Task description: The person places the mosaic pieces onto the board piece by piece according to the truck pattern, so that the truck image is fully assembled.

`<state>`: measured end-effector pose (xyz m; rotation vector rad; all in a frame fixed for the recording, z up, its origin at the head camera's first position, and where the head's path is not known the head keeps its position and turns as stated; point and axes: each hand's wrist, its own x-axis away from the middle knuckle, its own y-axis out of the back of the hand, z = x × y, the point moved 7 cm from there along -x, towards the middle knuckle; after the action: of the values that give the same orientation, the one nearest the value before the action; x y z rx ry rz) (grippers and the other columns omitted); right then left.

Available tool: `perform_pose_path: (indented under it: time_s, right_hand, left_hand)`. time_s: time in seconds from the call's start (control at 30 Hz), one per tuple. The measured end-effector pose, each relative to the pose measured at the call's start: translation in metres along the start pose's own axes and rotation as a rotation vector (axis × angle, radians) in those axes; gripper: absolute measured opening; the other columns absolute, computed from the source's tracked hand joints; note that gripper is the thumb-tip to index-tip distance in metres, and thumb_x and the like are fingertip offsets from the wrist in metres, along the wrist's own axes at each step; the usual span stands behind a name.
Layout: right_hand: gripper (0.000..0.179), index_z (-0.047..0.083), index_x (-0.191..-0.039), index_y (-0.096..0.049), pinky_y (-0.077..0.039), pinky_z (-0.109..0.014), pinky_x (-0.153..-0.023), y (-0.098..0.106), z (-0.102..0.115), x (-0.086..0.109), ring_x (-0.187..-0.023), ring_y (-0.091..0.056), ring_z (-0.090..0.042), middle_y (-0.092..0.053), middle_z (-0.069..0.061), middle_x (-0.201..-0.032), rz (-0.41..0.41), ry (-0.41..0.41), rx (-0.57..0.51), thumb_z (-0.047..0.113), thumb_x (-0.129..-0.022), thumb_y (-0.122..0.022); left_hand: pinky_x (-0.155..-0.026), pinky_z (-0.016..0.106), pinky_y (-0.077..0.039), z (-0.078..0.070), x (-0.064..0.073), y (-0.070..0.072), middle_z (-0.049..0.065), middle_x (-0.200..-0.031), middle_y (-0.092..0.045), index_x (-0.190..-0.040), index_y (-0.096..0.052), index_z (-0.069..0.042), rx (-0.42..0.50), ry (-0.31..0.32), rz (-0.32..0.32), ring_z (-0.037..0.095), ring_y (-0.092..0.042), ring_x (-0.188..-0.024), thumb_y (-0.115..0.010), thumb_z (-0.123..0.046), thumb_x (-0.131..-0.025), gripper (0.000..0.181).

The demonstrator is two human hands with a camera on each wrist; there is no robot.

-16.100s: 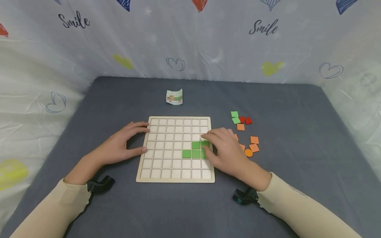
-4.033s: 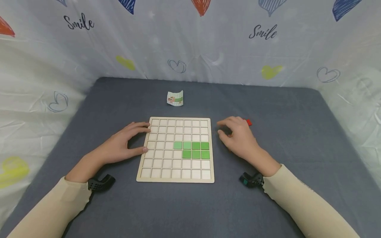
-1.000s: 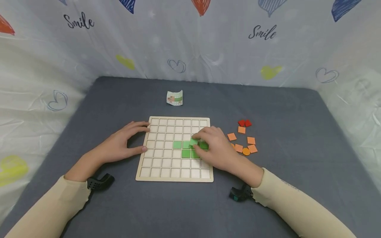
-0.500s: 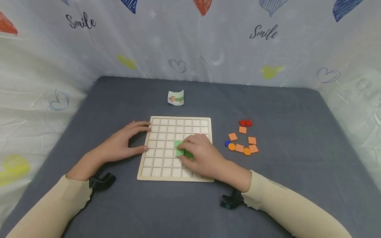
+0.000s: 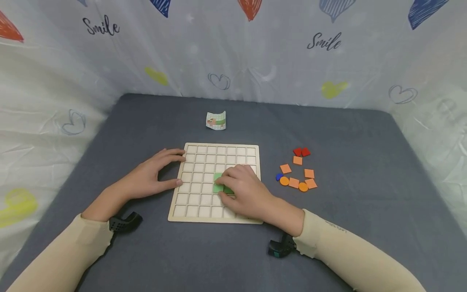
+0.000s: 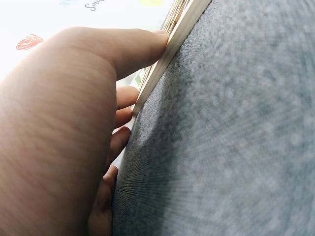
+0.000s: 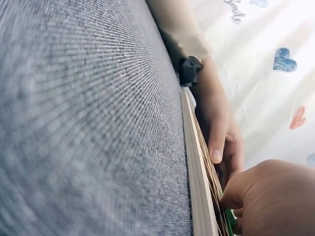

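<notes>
On the grey cloth (image 5: 346, 162), we see the nearer right hand (image 5: 248, 190) pinching a green tile (image 5: 217, 189) leftward, left hand (image 5: 155, 172) spread against the board (image 5: 195, 198).

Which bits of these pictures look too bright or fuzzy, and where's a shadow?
Head view: mostly even light, the board clear, details too small to tell on the picture card. Left wrist view: backdrop glaring white at upper left, a soft shadow on the tablecloth beside the left hand. Right wrist view: tablecloth weave fanning into streaks, backdrop a little blurry.
</notes>
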<state>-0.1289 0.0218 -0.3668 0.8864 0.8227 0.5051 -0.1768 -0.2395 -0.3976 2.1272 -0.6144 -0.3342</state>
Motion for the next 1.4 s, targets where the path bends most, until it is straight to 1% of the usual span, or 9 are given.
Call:
perform_pose_path:
  time_s: [0.13, 0.33, 0.57, 0.73, 0.8, 1.0, 1.17, 1.4]
  right_hand:
    - [0.02, 0.012, -0.116, -0.083, -0.05, -0.04, -0.09, -0.002, 0.0, 0.001, -0.101, -0.061, -0.019, -0.071, 0.002, -0.109, -0.003, 0.01, -0.006, 0.015, -0.097, -0.079]
    - [0.018, 0.013, -0.115, -0.082, -0.048, -0.038, -0.087, -0.002, 0.0, 0.002, -0.099, -0.06, -0.018, -0.07, 0.002, -0.109, -0.018, 0.021, -0.012, 0.015, -0.097, -0.078]
    - [0.018, 0.012, -0.114, -0.083, -0.049, -0.039, -0.088, 0.001, -0.001, 0.003, -0.101, -0.061, -0.019, -0.07, 0.002, -0.109, -0.038, 0.02, -0.016, 0.015, -0.098, -0.076]
    - [0.017, 0.013, -0.113, -0.083, -0.05, -0.041, -0.091, 0.005, -0.001, 0.004, -0.103, -0.062, -0.02, -0.071, 0.002, -0.11, -0.058, 0.026, -0.013, 0.015, -0.098, -0.075]
    - [0.016, 0.013, -0.113, -0.083, -0.05, -0.041, -0.09, 0.006, -0.002, 0.005, -0.103, -0.062, -0.02, -0.071, 0.002, -0.11, -0.072, 0.026, -0.013, 0.015, -0.098, -0.075]
    - [0.017, 0.012, -0.114, -0.083, -0.049, -0.042, -0.088, 0.014, -0.01, 0.011, -0.102, -0.062, -0.02, -0.071, 0.001, -0.111, -0.105, -0.006, -0.017, 0.016, -0.099, -0.076]
    - [0.019, 0.009, -0.116, -0.082, -0.049, -0.045, -0.091, 0.022, -0.016, 0.016, -0.105, -0.063, -0.023, -0.072, -0.002, -0.114, -0.121, -0.034, -0.006, 0.015, -0.099, -0.076]
    - [0.021, 0.007, -0.118, -0.081, -0.048, -0.045, -0.094, 0.027, -0.021, 0.019, -0.109, -0.063, -0.023, -0.072, -0.003, -0.117, -0.131, -0.059, -0.004, 0.016, -0.1, -0.075]
  left_hand:
    - [-0.131, 0.071, -0.02, 0.001, 0.002, 0.0, 0.003, -0.173, -0.039, -0.156, -0.058, -0.021, 0.009, 0.005, -0.001, 0.041, -0.018, -0.166, -0.081, -0.045, -0.101, 0.065]
    - [-0.129, 0.073, -0.021, 0.001, 0.001, -0.001, 0.003, -0.173, -0.039, -0.157, -0.058, -0.022, 0.01, 0.007, -0.003, 0.042, -0.017, -0.166, -0.081, -0.045, -0.101, 0.064]
    - [-0.128, 0.076, -0.022, 0.0, 0.0, 0.0, 0.002, -0.173, -0.038, -0.157, -0.058, -0.023, 0.003, 0.015, 0.0, 0.045, -0.015, -0.166, -0.081, -0.046, -0.101, 0.065]
    - [-0.128, 0.075, -0.022, 0.0, 0.0, 0.0, 0.002, -0.174, -0.038, -0.157, -0.058, -0.023, 0.01, 0.016, 0.001, 0.045, -0.015, -0.166, -0.082, -0.046, -0.101, 0.066]
    - [-0.128, 0.075, -0.021, -0.001, 0.0, 0.0, 0.002, -0.174, -0.038, -0.157, -0.058, -0.022, 0.013, 0.016, 0.003, 0.044, -0.015, -0.166, -0.082, -0.045, -0.101, 0.066]
    - [-0.129, 0.074, -0.021, -0.001, 0.0, 0.0, 0.002, -0.174, -0.038, -0.157, -0.058, -0.021, 0.015, 0.013, 0.007, 0.043, -0.015, -0.166, -0.081, -0.044, -0.101, 0.065]
    - [-0.128, 0.075, -0.021, 0.0, 0.0, -0.001, 0.002, -0.174, -0.037, -0.158, -0.057, -0.022, 0.016, 0.018, 0.008, 0.044, -0.014, -0.166, -0.081, -0.045, -0.101, 0.066]
    - [-0.127, 0.077, -0.022, 0.001, 0.001, -0.001, 0.001, -0.174, -0.037, -0.159, -0.056, -0.022, 0.016, 0.027, 0.007, 0.047, -0.012, -0.166, -0.081, -0.047, -0.101, 0.067]
